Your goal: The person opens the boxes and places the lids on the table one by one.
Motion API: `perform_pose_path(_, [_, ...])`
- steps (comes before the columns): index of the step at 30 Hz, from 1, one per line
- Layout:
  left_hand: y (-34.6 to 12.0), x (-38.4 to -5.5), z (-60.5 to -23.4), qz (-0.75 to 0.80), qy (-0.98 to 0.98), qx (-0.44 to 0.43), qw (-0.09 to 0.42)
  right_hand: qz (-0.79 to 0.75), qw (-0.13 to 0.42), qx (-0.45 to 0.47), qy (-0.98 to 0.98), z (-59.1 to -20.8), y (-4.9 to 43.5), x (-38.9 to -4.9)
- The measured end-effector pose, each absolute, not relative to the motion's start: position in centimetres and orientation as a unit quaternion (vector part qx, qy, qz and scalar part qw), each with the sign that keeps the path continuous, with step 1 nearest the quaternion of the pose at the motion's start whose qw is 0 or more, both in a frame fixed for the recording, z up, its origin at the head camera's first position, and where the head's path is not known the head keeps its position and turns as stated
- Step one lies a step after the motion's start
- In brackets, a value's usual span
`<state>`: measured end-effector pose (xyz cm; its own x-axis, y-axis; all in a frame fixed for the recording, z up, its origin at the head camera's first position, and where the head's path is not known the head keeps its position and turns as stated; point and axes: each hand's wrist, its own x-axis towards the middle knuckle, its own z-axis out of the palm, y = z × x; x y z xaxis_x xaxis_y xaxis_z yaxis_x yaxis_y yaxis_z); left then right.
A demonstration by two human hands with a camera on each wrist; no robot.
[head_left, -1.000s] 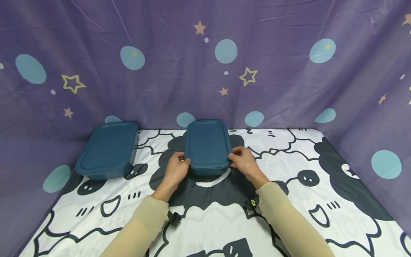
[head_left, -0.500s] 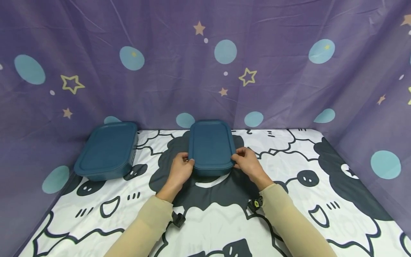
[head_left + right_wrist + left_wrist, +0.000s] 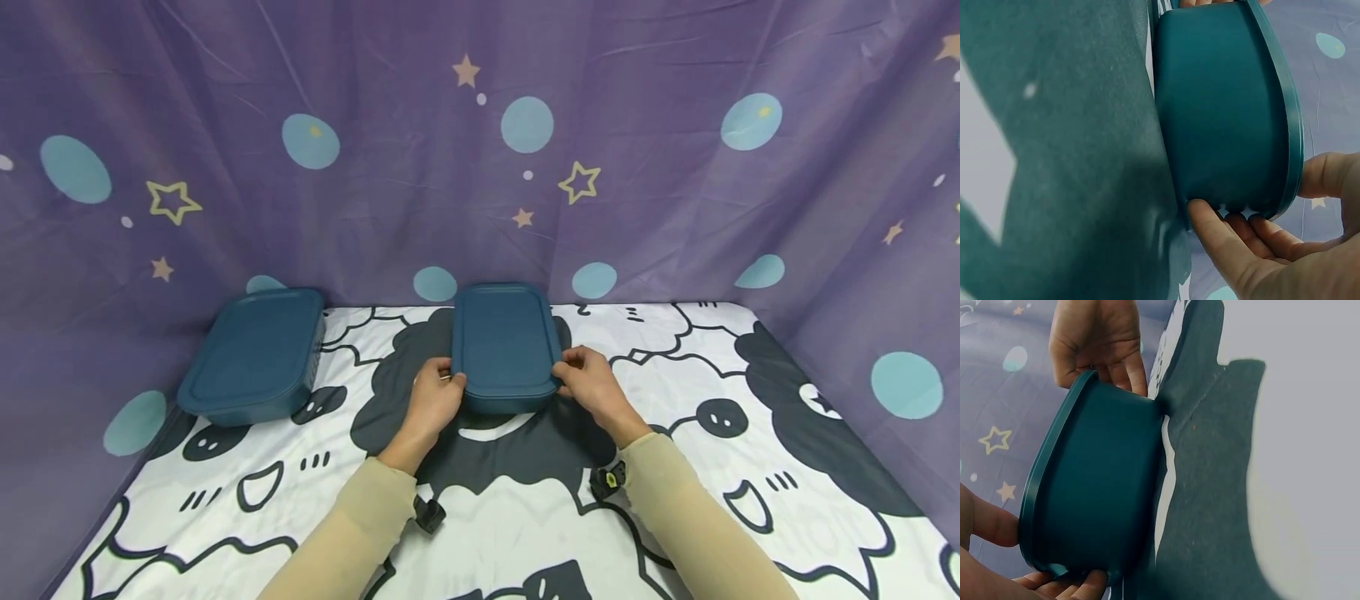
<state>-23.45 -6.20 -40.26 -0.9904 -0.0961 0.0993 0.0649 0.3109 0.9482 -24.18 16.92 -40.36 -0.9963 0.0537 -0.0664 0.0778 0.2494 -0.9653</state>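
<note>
A dark blue lidded storage box (image 3: 506, 342) sits at the middle back of the cloth-covered table, its lid on. My left hand (image 3: 437, 398) grips its near left corner, thumb at the lid's rim and fingertips against the side wall. At the opposite near corner, my right hand (image 3: 592, 385) holds the box the same way. Seen from the right wrist, the plain box wall (image 3: 1222, 112) rests on or very close to the cloth; which one I cannot tell. The lid hides whatever is inside.
A larger lidded blue box (image 3: 255, 354) stands at the table's back left. Behind the table hangs a purple curtain (image 3: 420, 200) with stars and dots. The white cloth (image 3: 495, 533) carries black cartoon drawings.
Both hands have moved the smaller box a short way to the right, keeping hold of it throughout. The larger box at the left stays in place.
</note>
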Motion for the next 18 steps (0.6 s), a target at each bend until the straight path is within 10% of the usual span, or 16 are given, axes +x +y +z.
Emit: perform_pose_path(18, [-4.5, -23.2, -40.0, -0.586, -0.808, -0.002, 0.066, -0.606, -0.003, 0.059, 0.793, -40.3, 18.4, -23.9])
